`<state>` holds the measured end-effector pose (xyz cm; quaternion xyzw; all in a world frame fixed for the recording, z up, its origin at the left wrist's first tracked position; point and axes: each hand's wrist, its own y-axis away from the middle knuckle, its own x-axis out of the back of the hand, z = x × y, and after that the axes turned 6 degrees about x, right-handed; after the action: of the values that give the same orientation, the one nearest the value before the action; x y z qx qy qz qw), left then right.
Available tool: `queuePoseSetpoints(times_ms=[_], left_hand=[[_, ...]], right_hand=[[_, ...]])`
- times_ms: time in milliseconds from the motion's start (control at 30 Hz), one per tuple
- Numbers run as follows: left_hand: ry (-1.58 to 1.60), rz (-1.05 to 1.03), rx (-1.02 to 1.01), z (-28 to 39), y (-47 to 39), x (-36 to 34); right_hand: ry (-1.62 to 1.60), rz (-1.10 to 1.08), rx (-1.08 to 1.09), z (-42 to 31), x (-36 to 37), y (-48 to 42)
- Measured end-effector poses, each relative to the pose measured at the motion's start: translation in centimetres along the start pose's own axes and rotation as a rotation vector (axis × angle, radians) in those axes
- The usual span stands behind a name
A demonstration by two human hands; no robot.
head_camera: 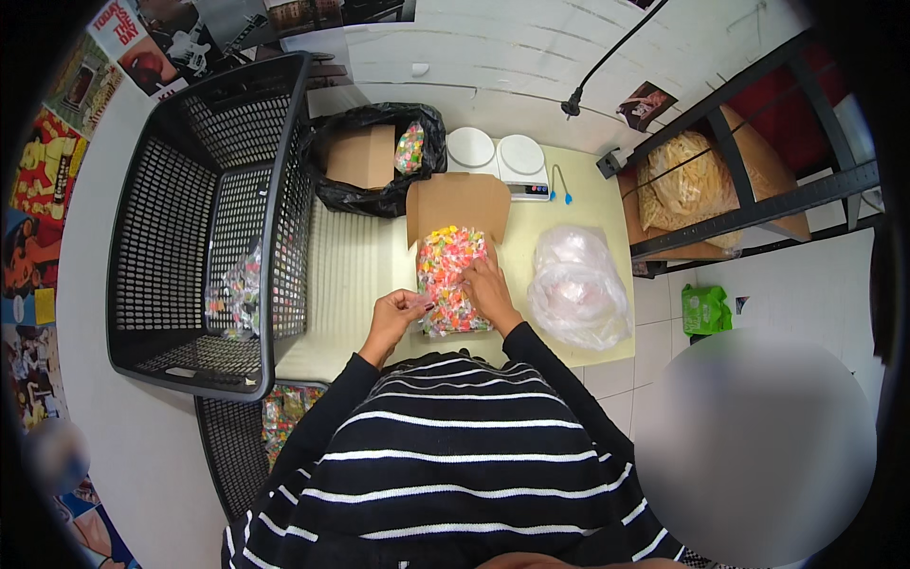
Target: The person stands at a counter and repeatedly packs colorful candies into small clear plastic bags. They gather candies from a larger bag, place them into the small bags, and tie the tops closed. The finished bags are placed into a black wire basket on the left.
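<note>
An open cardboard box (pixel 458 203) with its lid raised stands before me on the pale yellow table. It is filled with wrapped candies (pixel 449 274) in red, orange, yellow and green. At the box's left side, my left hand (pixel 394 316) pinches clear plastic (pixel 423 301) between thumb and fingers; whether this is a wrapper or a bag edge is unclear. My right hand (pixel 487 288) rests over the right part of the candies, fingers bent down onto them. Its fingertips are partly lost among the wrappers, so I cannot tell whether it grips any.
A black plastic crate (pixel 199 178) stands left, holding bagged candies (pixel 245 299). Behind are a black bag-lined container (pixel 373 203), white kitchen scales (pixel 522 156) and blue-tipped tongs (pixel 561 186). A translucent plastic bag (pixel 579 288) lies right. A dark shelf rack (pixel 753 210) borders the table; another crate (pixel 231 441) sits lower left.
</note>
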<state>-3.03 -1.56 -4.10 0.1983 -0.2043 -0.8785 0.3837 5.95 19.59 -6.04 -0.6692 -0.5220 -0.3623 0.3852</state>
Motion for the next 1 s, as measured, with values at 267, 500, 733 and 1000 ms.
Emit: queuePoseSetpoints(times_ms=[267,500,733,1000], left_hand=[[-0.038,0.005,-0.025,0.5,0.2,-0.1],[-0.266,0.026,-0.196,1.8,0.8,-0.8],[-0.451,-0.016,-0.204,2.5,1.3,-1.3],[-0.459,-0.097,-0.152,2.8,2.0,-1.3]], right_hand=[[-0.273,0.009,-0.039,-0.4,1.5,0.0],[-0.529,0.009,0.075,-6.1,7.7,-0.6],[-0.451,0.013,0.234,-6.9,8.9,-0.4],[-0.383,-0.024,0.351,-7.2,8.7,0.1]])
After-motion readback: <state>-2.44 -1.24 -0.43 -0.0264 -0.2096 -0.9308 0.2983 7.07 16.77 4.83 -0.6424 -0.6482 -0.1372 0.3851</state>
